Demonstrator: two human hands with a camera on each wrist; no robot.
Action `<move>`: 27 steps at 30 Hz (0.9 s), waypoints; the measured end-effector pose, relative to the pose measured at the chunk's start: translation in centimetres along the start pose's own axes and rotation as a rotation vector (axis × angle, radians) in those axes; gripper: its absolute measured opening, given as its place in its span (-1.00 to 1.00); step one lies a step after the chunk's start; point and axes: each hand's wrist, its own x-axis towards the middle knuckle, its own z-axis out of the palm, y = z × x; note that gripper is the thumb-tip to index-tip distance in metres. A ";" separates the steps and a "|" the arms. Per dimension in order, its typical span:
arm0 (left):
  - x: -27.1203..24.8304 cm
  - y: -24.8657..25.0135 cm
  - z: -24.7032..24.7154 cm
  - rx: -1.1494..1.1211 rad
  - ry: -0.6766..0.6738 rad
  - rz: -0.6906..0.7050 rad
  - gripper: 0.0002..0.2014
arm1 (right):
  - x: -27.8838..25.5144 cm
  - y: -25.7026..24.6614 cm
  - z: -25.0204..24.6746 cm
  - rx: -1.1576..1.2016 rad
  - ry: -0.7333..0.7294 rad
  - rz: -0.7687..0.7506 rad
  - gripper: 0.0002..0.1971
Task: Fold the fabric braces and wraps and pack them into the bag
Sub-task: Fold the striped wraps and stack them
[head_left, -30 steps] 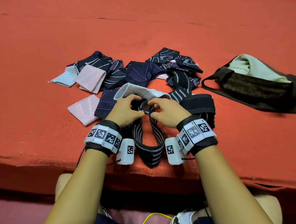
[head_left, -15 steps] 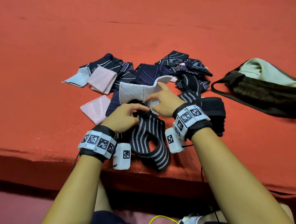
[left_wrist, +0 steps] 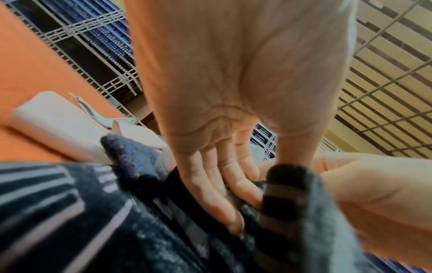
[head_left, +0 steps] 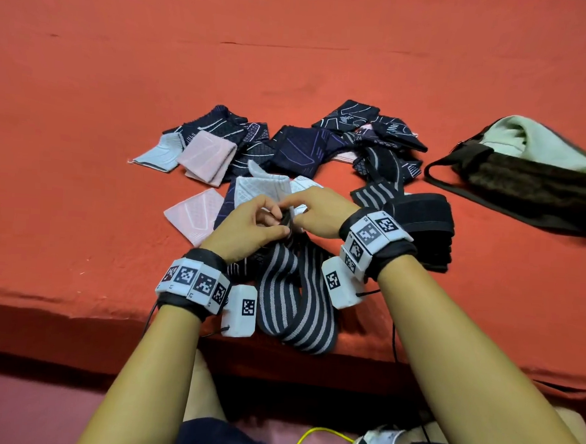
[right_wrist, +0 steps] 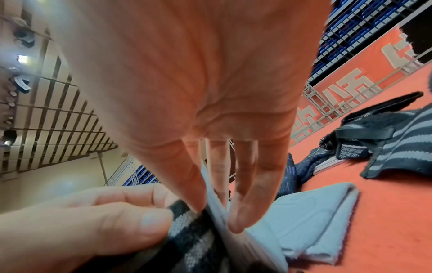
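I see a black, grey-striped wrap (head_left: 297, 304) on my orange-red table (head_left: 86, 106), pale pink braces (head_left: 206, 156) behind it.

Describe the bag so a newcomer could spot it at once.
Start on the orange-red table and look past the pile of folded braces to the far right edge. The bag lies there alone, slumped, dark brown with a thin loop strap. Unlike everything else, pale green cloth spills from its mouth.
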 end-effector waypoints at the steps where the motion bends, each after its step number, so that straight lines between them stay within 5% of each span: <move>1: 0.1 -0.1 0.0 0.033 0.012 -0.015 -0.82 | 0.0 0.0 0.0 0.015 0.008 -0.005 -0.54; 9: 0.4 -0.7 -1.0 0.226 0.037 -0.009 -0.53 | -0.4 0.0 -0.2 0.085 0.074 -0.034 -0.54; 22: -0.5 -0.1 -0.7 0.183 -0.008 0.097 -0.55 | 0.2 1.6 0.0 0.213 0.195 -0.024 -0.87; 27: -1.0 0.2 -0.6 0.139 -0.038 0.107 -0.51 | 0.6 1.8 0.4 0.274 0.284 0.047 -0.78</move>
